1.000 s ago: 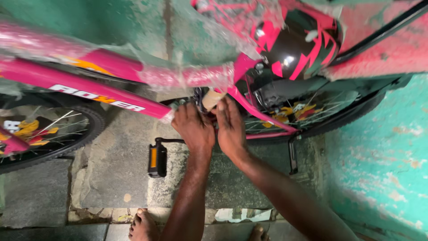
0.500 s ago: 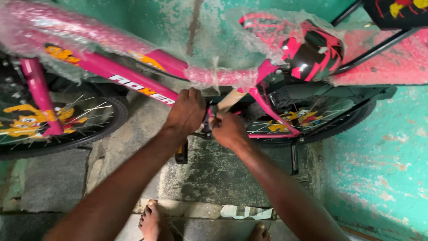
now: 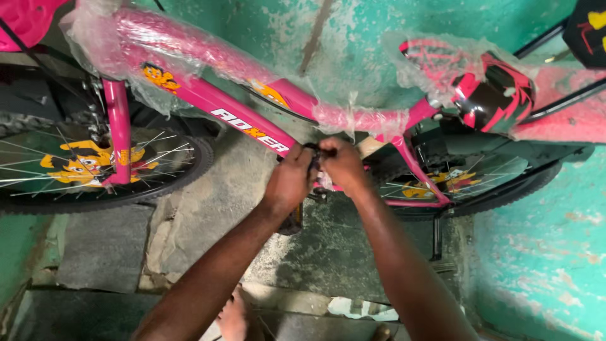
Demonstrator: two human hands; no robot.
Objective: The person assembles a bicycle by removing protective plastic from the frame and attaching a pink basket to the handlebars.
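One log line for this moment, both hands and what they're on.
left hand: gripping small dark part | right hand: same part | pink plastic-wrapped bicycle frame: upright | black pedal: below hands

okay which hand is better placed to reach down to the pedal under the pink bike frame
Left, probably. The left hand sits directly above the black pedal, while the right hand is farther over toward the rear wheel.

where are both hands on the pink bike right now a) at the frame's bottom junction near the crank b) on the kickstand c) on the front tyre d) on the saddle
a: the left hand and right hand meet at the low junction of the pink plastic-wrapped bicycle frame, beside the crank, away from the black front tyre and the pink-and-black saddle.
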